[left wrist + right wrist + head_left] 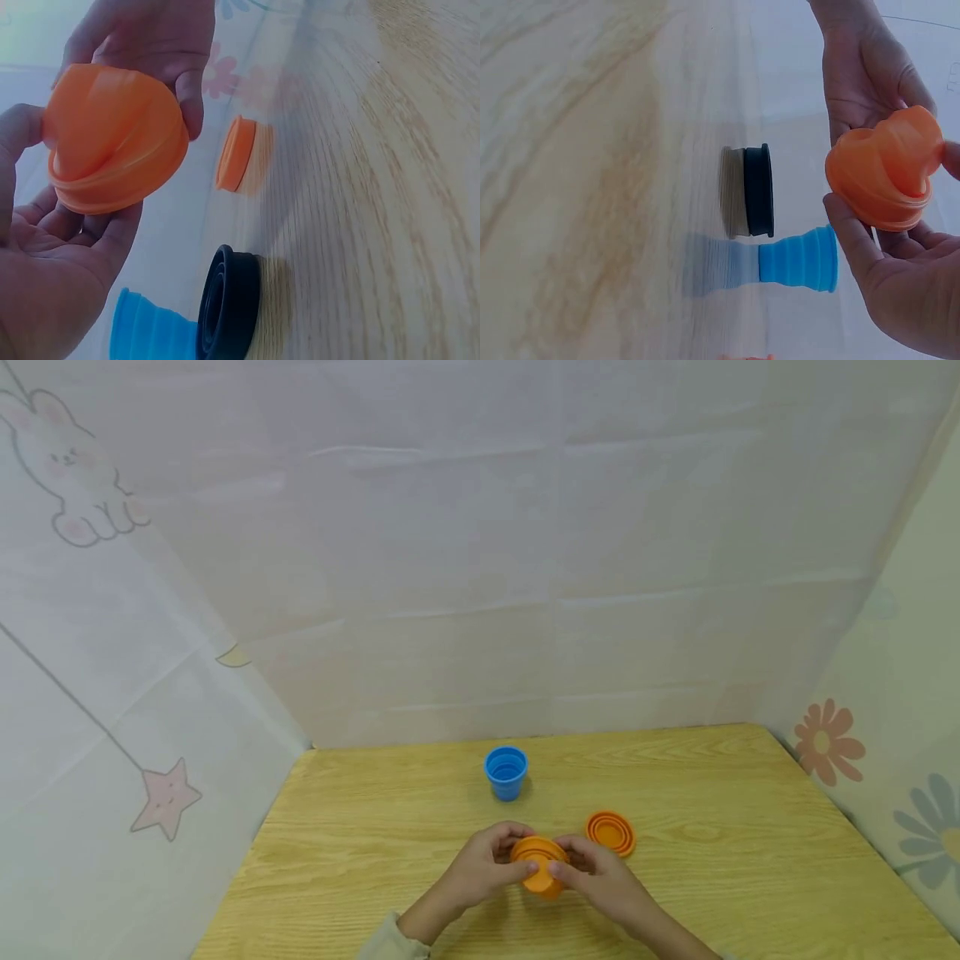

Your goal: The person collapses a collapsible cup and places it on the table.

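Note:
Both hands hold an orange collapsible cup (542, 878) above the table, its folded rings partly pushed out and its wall bent unevenly. My left hand (487, 867) grips it from the left, thumb on the near side and fingers behind. From the right, my right hand (606, 881) grips it the same way. In the left wrist view the bulging, creased wall of the cup (112, 142) shows between the hands. On the table just right of the hands lies a flat, collapsed orange cup (611, 833).
Farther back stands a blue collapsible cup (507, 774), drawn out to full height. A black collapsed cup (759, 191) lies near it, seen only in the wrist views. Patterned cloth (450, 568) hangs around the wooden table (360, 827).

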Demonstrator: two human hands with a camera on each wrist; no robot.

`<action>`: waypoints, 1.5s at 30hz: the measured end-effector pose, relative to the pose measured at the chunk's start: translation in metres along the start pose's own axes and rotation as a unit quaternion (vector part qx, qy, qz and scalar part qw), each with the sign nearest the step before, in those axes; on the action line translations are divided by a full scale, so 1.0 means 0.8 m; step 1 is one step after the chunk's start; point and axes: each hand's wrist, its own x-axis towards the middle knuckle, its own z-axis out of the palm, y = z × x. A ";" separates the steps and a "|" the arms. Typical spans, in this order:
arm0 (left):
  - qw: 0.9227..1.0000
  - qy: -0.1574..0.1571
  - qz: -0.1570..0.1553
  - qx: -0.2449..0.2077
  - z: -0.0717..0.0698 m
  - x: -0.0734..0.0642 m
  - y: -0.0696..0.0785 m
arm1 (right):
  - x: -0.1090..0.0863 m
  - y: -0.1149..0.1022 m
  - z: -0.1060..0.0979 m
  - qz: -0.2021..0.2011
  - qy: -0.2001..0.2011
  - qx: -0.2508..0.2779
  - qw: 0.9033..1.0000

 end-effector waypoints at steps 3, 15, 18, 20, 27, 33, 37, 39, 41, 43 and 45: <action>1.000 -0.006 0.007 0.010 0.001 0.000 0.000 | -0.002 -0.003 0.000 0.010 -0.010 -0.013 1.000; 0.999 -0.008 0.001 0.035 0.002 -0.001 0.002 | -0.001 -0.005 -0.003 0.045 -0.004 0.073 0.996; 1.000 -0.008 -0.010 0.024 0.000 -0.002 0.002 | 0.000 -0.003 -0.005 0.045 0.003 0.076 0.996; 1.000 -0.003 -0.016 0.019 -0.001 -0.002 0.000 | 0.000 -0.002 -0.005 0.042 0.009 0.068 0.997; 0.999 0.020 -0.018 0.029 0.000 -0.001 -0.003 | 0.003 0.002 -0.003 0.032 0.034 0.016 0.999; 0.998 0.041 -0.015 0.054 0.001 0.000 -0.001 | 0.005 0.005 -0.001 0.033 0.043 0.018 0.998; 0.997 0.049 -0.011 0.058 0.002 0.000 0.000 | 0.006 0.005 -0.002 0.028 0.042 0.023 0.998; 0.997 0.052 -0.009 0.059 0.002 0.000 0.001 | 0.006 0.005 -0.002 0.027 0.041 0.025 0.998; 0.997 0.054 -0.006 0.060 0.003 0.001 0.001 | 0.006 0.005 -0.002 0.030 0.042 0.028 0.998; 0.997 0.055 -0.006 0.061 0.004 0.001 0.002 | 0.006 0.005 -0.002 0.033 0.044 0.035 0.998; 0.996 0.057 -0.008 0.061 0.004 0.002 0.002 | 0.006 0.004 -0.001 0.037 0.045 0.044 0.997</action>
